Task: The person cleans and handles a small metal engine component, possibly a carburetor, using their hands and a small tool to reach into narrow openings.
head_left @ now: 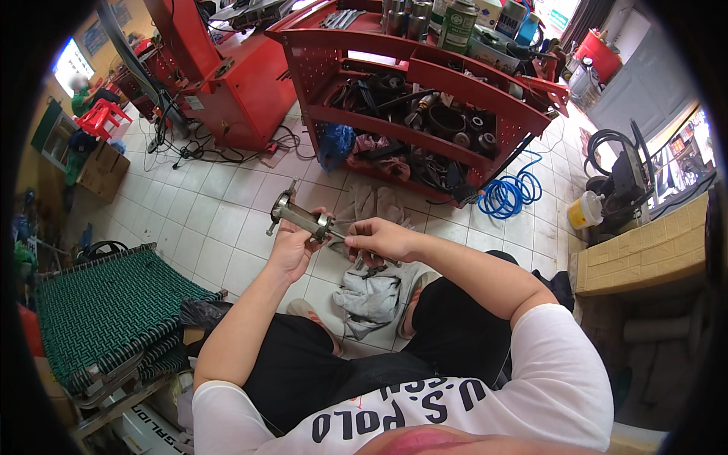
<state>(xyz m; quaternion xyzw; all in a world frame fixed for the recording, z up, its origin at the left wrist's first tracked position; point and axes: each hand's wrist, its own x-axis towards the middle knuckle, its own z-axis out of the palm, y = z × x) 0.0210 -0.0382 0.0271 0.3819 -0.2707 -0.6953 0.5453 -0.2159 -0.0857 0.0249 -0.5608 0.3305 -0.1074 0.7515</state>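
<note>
My left grip (291, 249) clamps a metal hub (303, 218); my right grip (381, 240) pinches a thin rod (337, 235) at its end, work seemingly unfinished.

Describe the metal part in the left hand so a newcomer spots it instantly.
Start at the big red tool cart up top, then look below it to the left hand. It holds the metal part: a tube with a wide flange at one end and a smaller collar toward the right hand. Unlike the loose parts on the cart's shelves, it is held in mid-air.
</note>
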